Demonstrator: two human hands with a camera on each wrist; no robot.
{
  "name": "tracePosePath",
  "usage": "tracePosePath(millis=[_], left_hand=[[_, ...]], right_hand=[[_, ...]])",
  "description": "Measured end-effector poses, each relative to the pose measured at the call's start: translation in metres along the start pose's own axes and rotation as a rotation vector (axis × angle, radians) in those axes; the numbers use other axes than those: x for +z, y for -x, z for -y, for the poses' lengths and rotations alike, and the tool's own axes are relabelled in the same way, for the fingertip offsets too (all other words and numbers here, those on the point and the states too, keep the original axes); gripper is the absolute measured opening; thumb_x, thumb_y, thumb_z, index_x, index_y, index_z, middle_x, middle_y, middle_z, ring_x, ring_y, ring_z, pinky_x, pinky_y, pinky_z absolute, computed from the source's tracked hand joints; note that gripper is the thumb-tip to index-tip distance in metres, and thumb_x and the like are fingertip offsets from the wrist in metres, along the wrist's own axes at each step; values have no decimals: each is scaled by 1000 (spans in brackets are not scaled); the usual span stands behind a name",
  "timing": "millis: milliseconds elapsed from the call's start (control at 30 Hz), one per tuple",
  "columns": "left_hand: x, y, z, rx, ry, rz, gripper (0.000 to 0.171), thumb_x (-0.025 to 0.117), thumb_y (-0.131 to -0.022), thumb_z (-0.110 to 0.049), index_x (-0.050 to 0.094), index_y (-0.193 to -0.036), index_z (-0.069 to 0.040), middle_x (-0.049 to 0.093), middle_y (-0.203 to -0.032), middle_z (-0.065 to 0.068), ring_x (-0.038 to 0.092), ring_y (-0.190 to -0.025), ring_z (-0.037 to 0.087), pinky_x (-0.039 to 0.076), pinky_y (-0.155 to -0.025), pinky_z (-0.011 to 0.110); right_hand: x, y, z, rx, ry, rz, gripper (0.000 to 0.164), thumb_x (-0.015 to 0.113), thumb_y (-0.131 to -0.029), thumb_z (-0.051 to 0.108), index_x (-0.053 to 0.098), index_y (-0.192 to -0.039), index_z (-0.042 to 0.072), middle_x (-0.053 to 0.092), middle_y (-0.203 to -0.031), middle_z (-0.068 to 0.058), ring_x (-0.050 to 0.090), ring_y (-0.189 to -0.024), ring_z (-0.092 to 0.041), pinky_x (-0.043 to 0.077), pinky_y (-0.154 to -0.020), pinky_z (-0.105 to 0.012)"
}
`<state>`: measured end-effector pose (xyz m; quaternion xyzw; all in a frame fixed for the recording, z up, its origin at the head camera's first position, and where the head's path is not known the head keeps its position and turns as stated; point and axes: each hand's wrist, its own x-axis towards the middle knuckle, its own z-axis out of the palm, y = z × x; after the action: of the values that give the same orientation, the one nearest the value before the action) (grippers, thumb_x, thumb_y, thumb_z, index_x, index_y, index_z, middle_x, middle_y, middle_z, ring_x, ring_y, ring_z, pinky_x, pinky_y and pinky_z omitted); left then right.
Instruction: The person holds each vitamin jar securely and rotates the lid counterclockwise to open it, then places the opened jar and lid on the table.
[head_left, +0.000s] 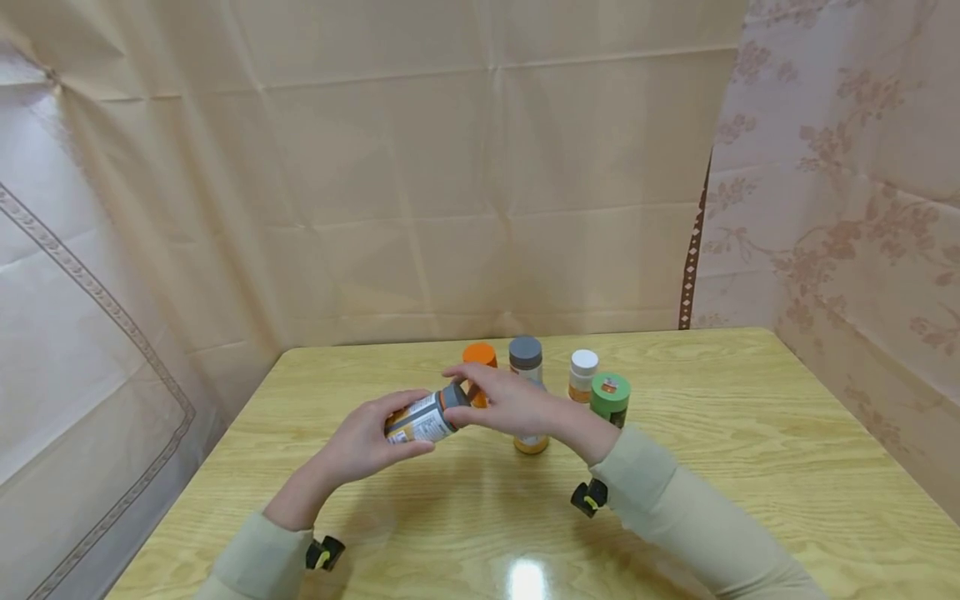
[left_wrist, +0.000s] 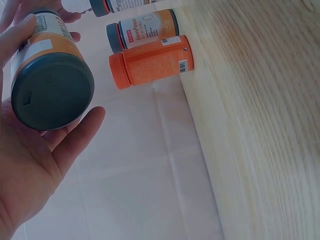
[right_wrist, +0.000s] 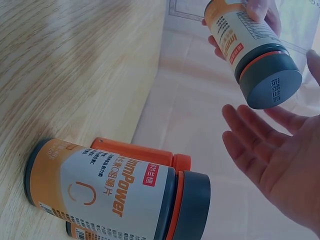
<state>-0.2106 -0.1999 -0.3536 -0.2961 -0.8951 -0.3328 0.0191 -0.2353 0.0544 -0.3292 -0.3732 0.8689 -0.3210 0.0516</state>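
Note:
My left hand (head_left: pixel 365 437) grips a supplement bottle (head_left: pixel 423 418) with a dark grey cap and a white and orange label, tilted above the table. The left wrist view shows that bottle's dark base (left_wrist: pixel 52 92). Around the cap end, my right hand (head_left: pixel 521 404) is held with fingers spread. In the right wrist view its fingers (right_wrist: pixel 255 145) are apart from the cap (right_wrist: pixel 272 82); its thumb is mostly cut off. Beyond that hand stand an orange bottle (left_wrist: pixel 152 62) and similar grey-capped bottles (right_wrist: pixel 105 185), partly hidden by the hand in the head view.
A white-capped bottle (head_left: pixel 583 377) and a green-capped bottle (head_left: pixel 611 398) stand right of the grey-capped ones, beside my right wrist. The wooden table (head_left: pixel 720 483) ends at a hanging beige cloth (head_left: pixel 450 208) behind. Patterned cloth (head_left: pixel 862 208) hangs on the right.

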Motion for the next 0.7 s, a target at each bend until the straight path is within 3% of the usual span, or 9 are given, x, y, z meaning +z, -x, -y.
tracePosePath(millis=[300, 500, 700], left_hand=[[-1, 0, -2, -5, 1, -3, 63, 77, -82, -41, 55, -135, -13, 63, -117, 5, 58, -86, 15, 51, -69, 31], [-1, -1, -1, -3, -9, 2, 62, 77, -83, -41, 56, -134, -14, 63, -117, 4, 58, -86, 15, 51, -69, 30], [0, -1, 1, -16, -9, 15, 63, 76, -83, -44, 56, -135, -15, 62, -119, 4, 58, -86, 15, 51, -69, 30]], right_hand=[[1, -1, -2, 78, -32, 30, 51, 42, -101, 51, 49, -138, 17, 63, -115, -4, 62, -96, -17, 50, -79, -34], [2, -2, -6, 82, -60, 63, 46, 49, -99, 48, 52, -132, 17, 61, -95, 4, 60, -81, -13, 50, -69, -30], [2, -1, -7, 51, -37, 56, 49, 58, -96, 46, 52, -134, 16, 61, -99, 5, 57, -86, -12, 50, -72, -28]])
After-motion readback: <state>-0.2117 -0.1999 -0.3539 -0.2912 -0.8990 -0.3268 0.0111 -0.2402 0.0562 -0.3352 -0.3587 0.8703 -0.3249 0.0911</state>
